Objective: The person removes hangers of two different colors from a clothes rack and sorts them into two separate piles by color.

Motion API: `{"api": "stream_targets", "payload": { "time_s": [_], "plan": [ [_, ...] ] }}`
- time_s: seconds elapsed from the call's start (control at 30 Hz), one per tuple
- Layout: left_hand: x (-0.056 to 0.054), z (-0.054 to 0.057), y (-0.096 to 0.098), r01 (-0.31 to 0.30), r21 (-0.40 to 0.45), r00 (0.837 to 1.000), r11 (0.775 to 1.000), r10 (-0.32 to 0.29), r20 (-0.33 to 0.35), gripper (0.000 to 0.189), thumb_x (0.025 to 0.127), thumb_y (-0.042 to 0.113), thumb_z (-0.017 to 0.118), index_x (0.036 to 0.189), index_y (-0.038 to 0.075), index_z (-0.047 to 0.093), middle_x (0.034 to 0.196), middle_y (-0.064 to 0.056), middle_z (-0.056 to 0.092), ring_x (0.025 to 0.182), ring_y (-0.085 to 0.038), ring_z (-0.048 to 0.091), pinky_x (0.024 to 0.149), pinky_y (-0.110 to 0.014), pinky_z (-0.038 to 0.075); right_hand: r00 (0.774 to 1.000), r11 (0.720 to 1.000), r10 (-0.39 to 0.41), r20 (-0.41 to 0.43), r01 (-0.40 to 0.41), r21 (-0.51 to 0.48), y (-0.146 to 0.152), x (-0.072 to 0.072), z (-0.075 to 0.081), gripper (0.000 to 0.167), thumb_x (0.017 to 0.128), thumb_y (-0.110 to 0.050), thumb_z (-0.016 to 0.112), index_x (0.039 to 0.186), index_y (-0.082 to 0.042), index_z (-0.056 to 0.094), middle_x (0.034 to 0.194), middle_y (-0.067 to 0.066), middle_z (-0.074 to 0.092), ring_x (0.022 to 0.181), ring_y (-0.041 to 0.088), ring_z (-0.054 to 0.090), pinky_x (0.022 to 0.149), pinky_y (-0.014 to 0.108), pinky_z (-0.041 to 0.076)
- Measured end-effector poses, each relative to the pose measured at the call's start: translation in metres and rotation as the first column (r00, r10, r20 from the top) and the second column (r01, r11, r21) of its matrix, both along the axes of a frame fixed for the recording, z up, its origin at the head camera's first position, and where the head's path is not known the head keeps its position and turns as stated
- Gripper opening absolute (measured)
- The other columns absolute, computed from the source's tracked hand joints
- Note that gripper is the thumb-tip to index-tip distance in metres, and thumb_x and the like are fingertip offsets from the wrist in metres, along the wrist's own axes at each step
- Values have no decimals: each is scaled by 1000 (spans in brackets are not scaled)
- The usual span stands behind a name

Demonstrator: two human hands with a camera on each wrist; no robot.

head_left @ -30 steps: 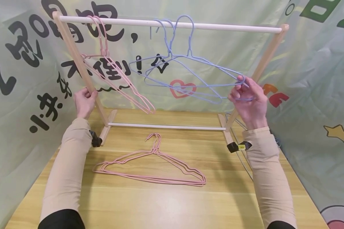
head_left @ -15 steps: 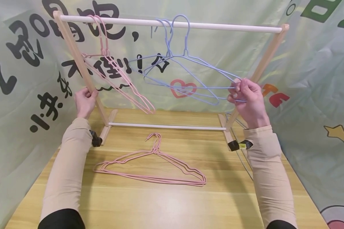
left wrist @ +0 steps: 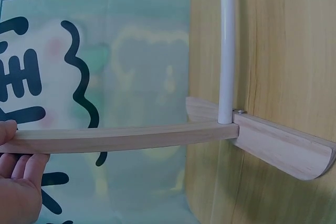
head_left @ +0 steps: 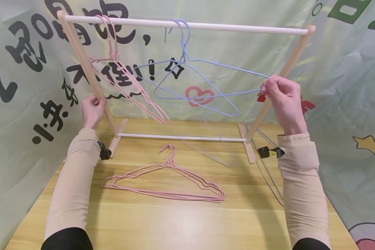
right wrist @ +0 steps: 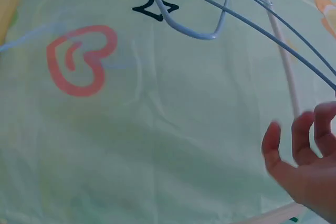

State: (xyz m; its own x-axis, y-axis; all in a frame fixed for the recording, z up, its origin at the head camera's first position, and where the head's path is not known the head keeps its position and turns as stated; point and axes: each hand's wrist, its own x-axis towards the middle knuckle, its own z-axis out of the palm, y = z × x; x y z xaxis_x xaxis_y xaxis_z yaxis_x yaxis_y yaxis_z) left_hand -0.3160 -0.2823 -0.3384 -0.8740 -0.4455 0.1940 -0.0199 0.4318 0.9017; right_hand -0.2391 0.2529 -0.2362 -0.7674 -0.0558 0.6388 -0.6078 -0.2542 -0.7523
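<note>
Blue hanger (head_left: 203, 81), upper centre of frame, hangs from the rack's top rail (head_left: 237, 27); right hand (head_left: 282, 95) pinches its right tip. Left hand (head_left: 92, 111) grips the rack's left post (head_left: 81, 59). Pink hangers (head_left: 165, 182) lie on the table (head_left: 187, 222).

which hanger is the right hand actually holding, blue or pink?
A blue hanger on the rail: the right hand pinches its right tip. The pink hangers on the rail and the pink ones on the table lie untouched.
</note>
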Motion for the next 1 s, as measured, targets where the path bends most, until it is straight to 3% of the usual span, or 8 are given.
{"api": "stream_targets", "payload": {
  "time_s": [0.1, 0.33, 0.57, 0.67, 0.8, 0.87, 0.9, 1.0],
  "plan": [
    [0, 0, 0, 3, 3, 1000, 1000, -3, 0, 41, 101, 25, 56, 134, 1, 62, 134, -22, 64, 105, -5, 65, 89, -18, 52, 995, 994, 95, 21, -94, -53, 1, -3, -6, 21, 98, 2, 58, 80, 5, 68, 73, 7, 68, 69, 18, 62, 73, 24, 56],
    [1, 1, 2, -4, -2, 1000, 1000, 4, -26, 39, 100, 23, 57, 130, 0, 65, 131, -23, 65, 95, 3, 63, 82, -13, 49, 989, 986, 151, -9, -151, -72, 3, -7, -15, 19, 96, 3, 61, 81, 5, 71, 71, 8, 70, 65, 19, 60, 69, 24, 55],
    [1, 1, 3, -6, -2, 1000, 1000, 6, -23, 39, 100, 24, 57, 131, 0, 65, 132, -22, 65, 102, -3, 66, 85, -16, 51, 925, 926, 376, 49, -372, -65, 12, -9, -31, 25, 99, 8, 51, 89, 11, 74, 80, 15, 76, 73, 21, 68, 77, 28, 58],
    [0, 0, 2, 2, 7, 1000, 1000, -2, -9, 41, 101, 25, 56, 133, 0, 63, 133, -22, 65, 108, -7, 66, 89, -19, 52, 917, 920, 392, 80, -392, -9, 17, -13, -39, 25, 101, 5, 50, 97, 8, 75, 81, 12, 75, 74, 21, 66, 77, 27, 57],
    [0, 0, 1, 0, 8, 1000, 1000, 0, -12, 40, 101, 25, 56, 132, 1, 64, 133, -22, 65, 102, -3, 64, 87, -17, 51, 940, 938, 249, 234, -294, 184, 27, -22, -58, 25, 103, -3, 51, 102, 7, 73, 80, 4, 72, 72, 16, 61, 71, 25, 55],
    [0, -1, 1, -3, 3, 1000, 1000, 3, -18, 40, 101, 25, 57, 131, 0, 64, 132, -22, 65, 98, 0, 63, 84, -15, 50, 924, 887, 125, 361, -267, 377, 30, -27, -73, 25, 104, -6, 52, 108, 11, 69, 79, 2, 69, 70, 14, 60, 67, 25, 56],
    [0, -1, 0, -4, 0, 1000, 1000, 4, -20, 39, 101, 25, 57, 130, 0, 64, 132, -22, 65, 97, 2, 63, 83, -14, 49, 908, 831, 46, 416, -266, 488, 30, -30, -83, 26, 103, -9, 54, 109, 12, 68, 79, 2, 69, 70, 12, 60, 67, 25, 56],
    [0, -1, 0, -8, -4, 1000, 1000, 8, -22, 39, 101, 25, 57, 129, 0, 65, 132, -21, 66, 95, 3, 62, 81, -13, 48, 846, 610, -105, 523, -360, 705, 26, -37, -117, 34, 101, -13, 58, 119, 15, 62, 81, 3, 66, 71, 11, 60, 68, 28, 57]
  ]
}}
